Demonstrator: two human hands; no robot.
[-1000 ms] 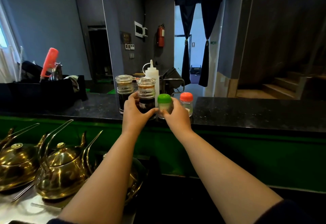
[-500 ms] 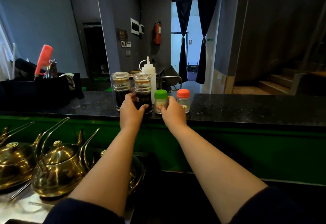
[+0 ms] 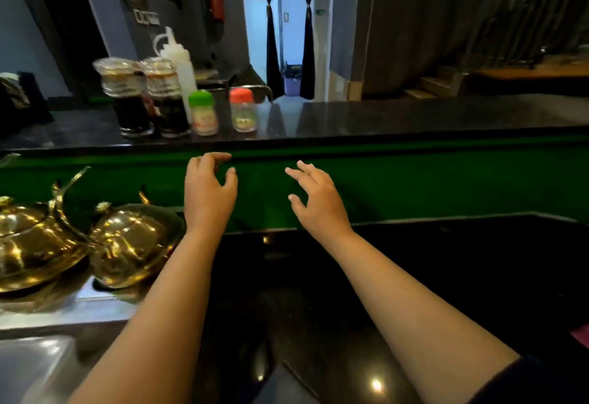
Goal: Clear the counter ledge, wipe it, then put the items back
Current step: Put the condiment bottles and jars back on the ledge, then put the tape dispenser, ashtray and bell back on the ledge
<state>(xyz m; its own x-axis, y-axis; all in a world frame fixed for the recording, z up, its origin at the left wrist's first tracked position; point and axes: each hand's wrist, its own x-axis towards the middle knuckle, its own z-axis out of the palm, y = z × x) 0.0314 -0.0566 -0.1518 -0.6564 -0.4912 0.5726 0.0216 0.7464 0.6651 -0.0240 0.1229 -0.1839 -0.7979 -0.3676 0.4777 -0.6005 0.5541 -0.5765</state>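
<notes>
On the black counter ledge (image 3: 382, 117) stand two glass sauce jars with dark liquid (image 3: 126, 98) (image 3: 165, 98), a white squeeze bottle (image 3: 180, 66) behind them, a green-capped shaker (image 3: 202, 113) and a red-capped shaker (image 3: 243, 110). My left hand (image 3: 208, 193) and my right hand (image 3: 318, 199) hover below the ledge in front of the green panel, fingers spread, holding nothing. Neither hand touches the jars or shakers.
Brass kettles (image 3: 127, 244) (image 3: 28, 244) sit on a steel surface at the lower left. A dark glossy lower counter (image 3: 318, 308) lies under my arms. The green front panel (image 3: 414, 177) rises to the ledge. Beyond are a doorway with dark curtains and steps at the right.
Both hands let go of the sauce jar and green-capped shaker and dropped below the ledge, now open. The view tilted down and rightward.
</notes>
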